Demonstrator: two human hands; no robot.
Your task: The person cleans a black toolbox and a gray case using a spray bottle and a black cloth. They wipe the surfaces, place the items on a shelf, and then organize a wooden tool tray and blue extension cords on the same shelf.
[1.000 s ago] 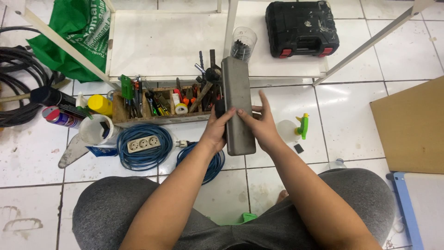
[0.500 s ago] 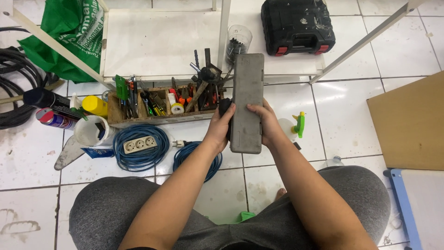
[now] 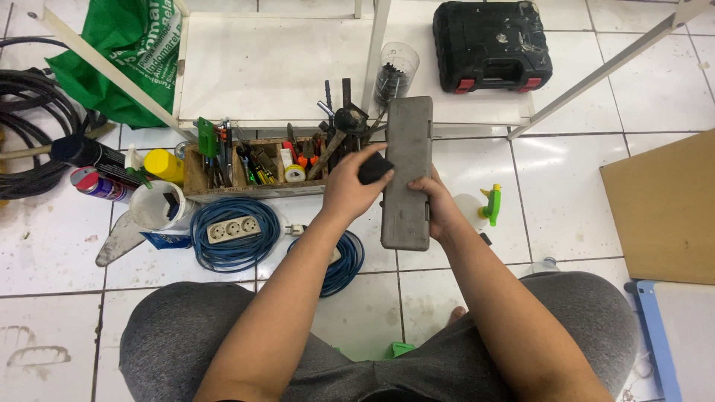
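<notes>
I hold a long grey plastic case (image 3: 407,171) flat in front of me, above the tiled floor. My left hand (image 3: 351,190) grips its left edge, with something small and black (image 3: 374,169) pressed between fingers and case. My right hand (image 3: 439,205) holds the right edge near the latch side. Just beyond the case lies a wooden tool tray (image 3: 195,179) packed with screwdrivers, pliers and other hand tools.
A blue extension cord (image 3: 232,231) with a white socket strip lies left. A black tool case (image 3: 491,45) sits on a white shelf frame (image 3: 261,67). Spray cans, a yellow bottle, a white cup (image 3: 153,208), black cables, a green bag and a cardboard sheet (image 3: 666,208) surround me.
The grey case has turned from edge-on to lying flat, facing up. Both hands shifted to its side edges.
</notes>
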